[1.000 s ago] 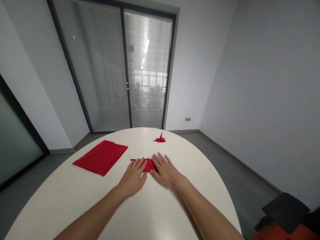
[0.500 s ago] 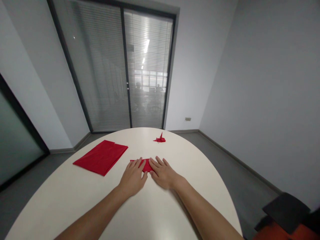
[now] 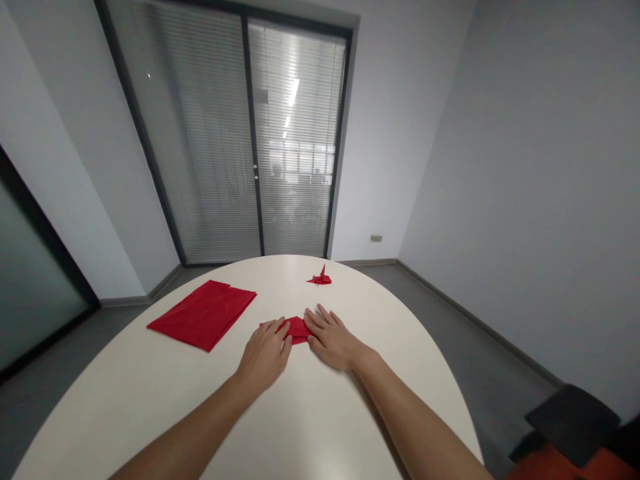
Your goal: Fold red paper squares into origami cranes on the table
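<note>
A small folded piece of red paper (image 3: 298,329) lies on the white oval table (image 3: 310,413) between my two hands. My left hand (image 3: 264,355) lies flat on the paper's left part, fingers stretched out and pressing down. Flat as well, my right hand (image 3: 331,338) has its fingers laid over the paper's right edge. Most of the paper is hidden under the fingers. Farther back on the table stands a finished red paper crane (image 3: 319,277).
A stack of flat red paper sheets (image 3: 203,313) lies at the left of the table. Behind the table are glass doors with blinds (image 3: 250,133). A dark chair (image 3: 575,417) stands at the lower right, beyond the table's edge.
My right hand has shifted slightly right and forward along the paper. More of the red paper shows between the hands than half a second ago. My left hand has hardly moved.
</note>
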`<state>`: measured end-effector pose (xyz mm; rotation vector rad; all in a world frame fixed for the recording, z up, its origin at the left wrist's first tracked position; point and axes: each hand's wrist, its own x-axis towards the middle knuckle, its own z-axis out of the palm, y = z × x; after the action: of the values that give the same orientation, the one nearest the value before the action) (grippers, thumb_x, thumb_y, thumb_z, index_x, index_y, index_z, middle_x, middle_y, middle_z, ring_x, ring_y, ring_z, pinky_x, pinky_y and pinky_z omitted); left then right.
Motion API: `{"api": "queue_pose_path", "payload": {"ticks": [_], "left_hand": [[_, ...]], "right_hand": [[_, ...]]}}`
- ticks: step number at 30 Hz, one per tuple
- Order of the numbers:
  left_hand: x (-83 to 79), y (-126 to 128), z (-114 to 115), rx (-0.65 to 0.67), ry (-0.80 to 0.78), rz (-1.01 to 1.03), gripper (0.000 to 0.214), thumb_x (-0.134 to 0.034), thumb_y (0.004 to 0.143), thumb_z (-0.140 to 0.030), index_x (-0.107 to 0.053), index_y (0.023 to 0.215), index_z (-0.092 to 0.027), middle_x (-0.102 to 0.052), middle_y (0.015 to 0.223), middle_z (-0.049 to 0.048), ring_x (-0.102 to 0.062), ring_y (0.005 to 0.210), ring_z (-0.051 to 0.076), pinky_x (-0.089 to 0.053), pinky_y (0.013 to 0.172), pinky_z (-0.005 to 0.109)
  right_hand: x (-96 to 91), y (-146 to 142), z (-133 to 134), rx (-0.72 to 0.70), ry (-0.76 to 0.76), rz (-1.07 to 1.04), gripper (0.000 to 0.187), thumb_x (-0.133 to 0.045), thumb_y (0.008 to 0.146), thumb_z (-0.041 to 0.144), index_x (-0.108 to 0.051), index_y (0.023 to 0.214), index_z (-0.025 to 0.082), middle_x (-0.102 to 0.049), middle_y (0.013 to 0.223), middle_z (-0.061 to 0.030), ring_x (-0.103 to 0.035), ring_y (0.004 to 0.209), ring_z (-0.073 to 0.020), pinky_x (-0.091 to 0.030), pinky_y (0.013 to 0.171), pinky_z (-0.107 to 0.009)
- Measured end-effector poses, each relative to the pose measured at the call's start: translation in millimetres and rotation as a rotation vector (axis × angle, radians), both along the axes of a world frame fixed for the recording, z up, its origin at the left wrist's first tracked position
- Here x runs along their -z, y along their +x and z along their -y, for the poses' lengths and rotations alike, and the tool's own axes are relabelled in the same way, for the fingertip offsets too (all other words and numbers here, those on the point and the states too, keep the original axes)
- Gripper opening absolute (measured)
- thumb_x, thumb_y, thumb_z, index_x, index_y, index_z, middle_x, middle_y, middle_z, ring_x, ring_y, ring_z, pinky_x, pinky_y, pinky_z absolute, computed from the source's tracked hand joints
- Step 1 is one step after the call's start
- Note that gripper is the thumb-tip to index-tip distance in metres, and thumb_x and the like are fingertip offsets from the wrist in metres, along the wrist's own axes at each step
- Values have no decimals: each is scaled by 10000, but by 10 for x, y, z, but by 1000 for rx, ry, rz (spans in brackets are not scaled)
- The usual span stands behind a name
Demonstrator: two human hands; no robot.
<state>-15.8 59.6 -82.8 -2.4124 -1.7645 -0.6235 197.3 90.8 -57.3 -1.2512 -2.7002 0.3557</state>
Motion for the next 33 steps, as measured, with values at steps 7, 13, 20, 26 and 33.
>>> {"api": "queue_pose_path", "payload": {"ticks": [7, 13, 20, 26, 33], "left_hand": [[-39, 0, 16, -34, -14, 36, 379, -423, 989, -263, -681, 1244, -158, -652, 1341, 99, -585, 1253, 246, -434, 1101, 398], [-80, 2, 27, -60, -38, 95, 352, -432, 989, -259, -707, 1197, -188, -681, 1299, 77, -608, 1232, 223, -451, 1092, 375], [-74, -17, 21, -34, -26, 111, 365, -425, 983, -218, -651, 1268, -189, -691, 1273, 82, -639, 1168, 225, -487, 1036, 376], [-51, -2, 49, 155, 34, -1, 467, -395, 960, -154, -546, 1396, -224, -548, 1466, 59, -471, 1376, 257, -313, 1172, 514], [-10, 8, 57, 218, -30, -52, 485, -379, 977, -241, -498, 1431, -117, -484, 1511, 117, -396, 1437, 244, -323, 1187, 449]], "right_hand": [[24, 46, -78, -83, 40, -107, 543, -254, 1048, 373, -416, 1506, 132, -338, 1590, -122, -203, 1509, -275, -164, 1226, -519], [-2, 52, -128, -86, 112, -206, 443, -337, 1012, 261, -617, 1342, 168, -565, 1437, -95, -478, 1358, -215, -219, 1234, -429], [44, 61, -165, -16, 125, -274, 351, -448, 960, 224, -693, 1211, 216, -675, 1295, -54, -553, 1258, -225, -310, 1183, -432], [-7, 12, -138, -93, 159, -264, 377, -431, 934, 141, -698, 1187, 225, -725, 1193, -12, -638, 1096, -184, -290, 1196, -396], [-46, 30, -128, -124, 209, -165, 400, -434, 922, 130, -701, 1211, 202, -672, 1307, -51, -539, 1294, -214, -298, 1191, -387]]}}
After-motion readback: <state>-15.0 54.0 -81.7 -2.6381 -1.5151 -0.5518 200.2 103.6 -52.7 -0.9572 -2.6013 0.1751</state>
